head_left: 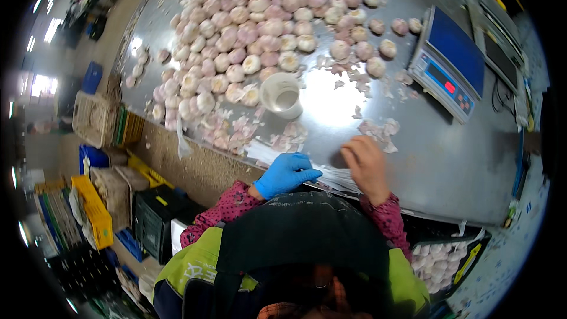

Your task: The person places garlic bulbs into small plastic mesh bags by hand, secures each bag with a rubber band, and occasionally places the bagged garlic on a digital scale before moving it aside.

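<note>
At the near table edge, my left hand [284, 176], in a blue glove, lies across a bundle of thin white strips, perhaps net sleeves [338, 179]. Its thumb is apart from the fingers and points right; the fingertips are partly hidden. Just right of the bundle, my bare right hand [367, 166] hovers with curled fingers, thumb and forefinger close together. Anything in that pinch is too small to make out. Beyond my hands stands a white plastic cup [280, 95]. A large heap of garlic bulbs [248, 32] covers the table's far left and middle.
A blue-topped scale [447, 62] with a red display stands at the right. Loose garlic skins [378, 133] litter the metal table [449, 168]. Below its right edge sits a black crate of garlic [440, 263]. Crates, including a yellow one [93, 211], stand on the left floor.
</note>
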Demonstrator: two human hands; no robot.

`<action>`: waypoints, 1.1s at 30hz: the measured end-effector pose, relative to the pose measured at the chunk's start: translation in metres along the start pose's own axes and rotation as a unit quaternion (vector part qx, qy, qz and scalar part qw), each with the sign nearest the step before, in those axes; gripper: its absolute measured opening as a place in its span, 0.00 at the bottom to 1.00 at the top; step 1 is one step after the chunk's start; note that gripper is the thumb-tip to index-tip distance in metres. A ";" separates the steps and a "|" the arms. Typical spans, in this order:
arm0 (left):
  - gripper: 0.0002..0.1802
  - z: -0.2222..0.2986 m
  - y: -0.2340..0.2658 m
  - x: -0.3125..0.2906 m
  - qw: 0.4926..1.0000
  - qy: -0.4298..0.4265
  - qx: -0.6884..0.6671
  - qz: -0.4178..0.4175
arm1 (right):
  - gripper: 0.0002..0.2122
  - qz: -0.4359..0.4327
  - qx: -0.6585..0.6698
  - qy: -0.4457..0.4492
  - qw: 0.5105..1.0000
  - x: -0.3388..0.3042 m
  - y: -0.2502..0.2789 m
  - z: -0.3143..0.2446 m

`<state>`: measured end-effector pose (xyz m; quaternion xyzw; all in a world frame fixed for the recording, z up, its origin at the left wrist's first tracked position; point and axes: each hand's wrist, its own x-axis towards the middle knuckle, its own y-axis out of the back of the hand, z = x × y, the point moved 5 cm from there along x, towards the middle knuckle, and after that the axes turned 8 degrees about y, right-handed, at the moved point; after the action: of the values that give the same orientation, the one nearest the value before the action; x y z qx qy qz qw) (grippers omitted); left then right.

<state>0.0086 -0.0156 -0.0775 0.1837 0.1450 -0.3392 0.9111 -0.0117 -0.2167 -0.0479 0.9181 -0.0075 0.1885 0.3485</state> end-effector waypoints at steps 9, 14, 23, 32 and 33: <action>0.19 -0.063 0.034 -0.064 0.945 0.187 -0.205 0.175 | 0.08 -0.215 0.062 0.018 0.974 0.035 -0.148 -0.033; 0.17 -0.073 0.047 -0.072 0.915 0.181 -0.264 0.245 | 0.08 -0.182 0.030 0.067 0.981 0.050 -0.192 -0.032; 0.07 -0.052 0.070 -0.058 0.840 0.057 -0.376 0.388 | 0.04 -0.127 0.308 0.025 0.942 0.074 -0.141 -0.061; 0.07 -0.037 0.061 -0.033 0.921 0.060 -0.292 0.250 | 0.04 -0.044 0.308 -0.043 0.949 0.080 -0.088 -0.072; 0.07 -0.036 0.057 -0.031 0.930 0.063 -0.280 0.228 | 0.04 -0.052 0.310 -0.037 0.949 0.077 -0.086 -0.070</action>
<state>0.0191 0.0573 -0.0845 -0.0300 0.2458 -0.0551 0.9673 0.0486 -0.0980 -0.0274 0.9862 0.0866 0.1293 0.0559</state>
